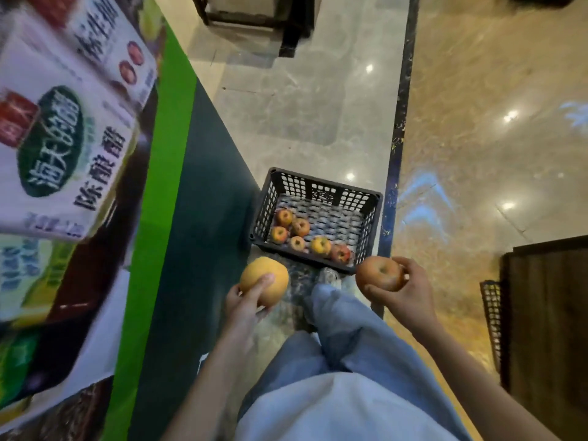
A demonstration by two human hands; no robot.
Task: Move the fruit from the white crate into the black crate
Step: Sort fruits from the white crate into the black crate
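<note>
Two fruits held: left hand (246,302) fingers clamped on yellow fruit (264,280); right hand (402,289) on apple (378,273); firm, smooth, bruisable, I judge; black crate (318,221) ahead.

Printed cartons (63,128) stacked beside glossy marble floor (477,122).

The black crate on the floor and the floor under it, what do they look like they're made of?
The black crate looks like moulded plastic, matt: its walls and base are a regular lattice of small holes with thicker corner posts. The floor looks like polished stone or glazed tile, probably marble-patterned: grey veining, mirror-like glints from ceiling lights, and straight joint lines. Which of the two cannot be told.
</note>
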